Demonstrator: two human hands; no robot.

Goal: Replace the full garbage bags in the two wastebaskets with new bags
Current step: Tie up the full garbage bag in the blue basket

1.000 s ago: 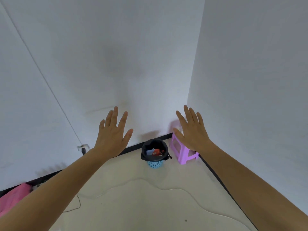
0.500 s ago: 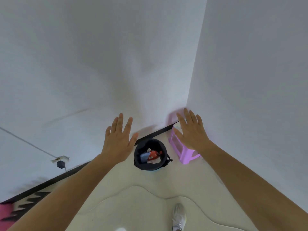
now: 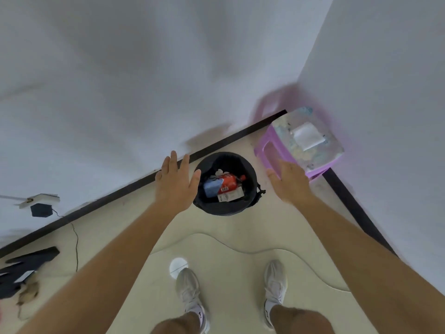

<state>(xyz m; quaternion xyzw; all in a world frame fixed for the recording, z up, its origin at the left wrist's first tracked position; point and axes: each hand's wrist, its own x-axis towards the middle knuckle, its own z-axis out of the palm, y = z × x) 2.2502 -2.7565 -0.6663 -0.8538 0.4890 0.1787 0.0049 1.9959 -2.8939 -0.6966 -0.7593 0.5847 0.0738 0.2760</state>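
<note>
Clock read on the frame, 12 at top, centred on the bin. The task's thing, a round wastebasket lined with a black plastic garbage bag (image 3: 224,210), stands on the cream floor (image 3: 228,239) close to a room corner. The bag holds a red plastic bottle (image 3: 229,181), a blue packet (image 3: 212,188) and a white printed wrapper (image 3: 230,196). The left hand (image 3: 175,185) hovers at 9 o'clock, released, fingers straight and spread, grasping nothing; the thumb tip lies at the bag's rim, contact cannot be told. The right hand (image 3: 287,184) hovers at 3 o'clock, also released and grasping nothing, a strip of floor showing between it and the rim. A black baseboard (image 3: 120,192) runs along the wall just beyond the bin from 8 to 1 o'clock, then turns down the right wall. A purple plastic stool (image 3: 266,147) sits in the corner at 1 to 2 o'clock, near the bin, with a pale patterned pack (image 3: 310,155) on top. Open floor lies from 4 to 7 o'clock, where two grey-white sneakers (image 3: 190,295) stand. At 9 o'clock, well apart, a white wall socket (image 3: 39,200), a thin black cable (image 3: 76,244), and dark flat clutter (image 3: 26,263) by the wall.
</note>
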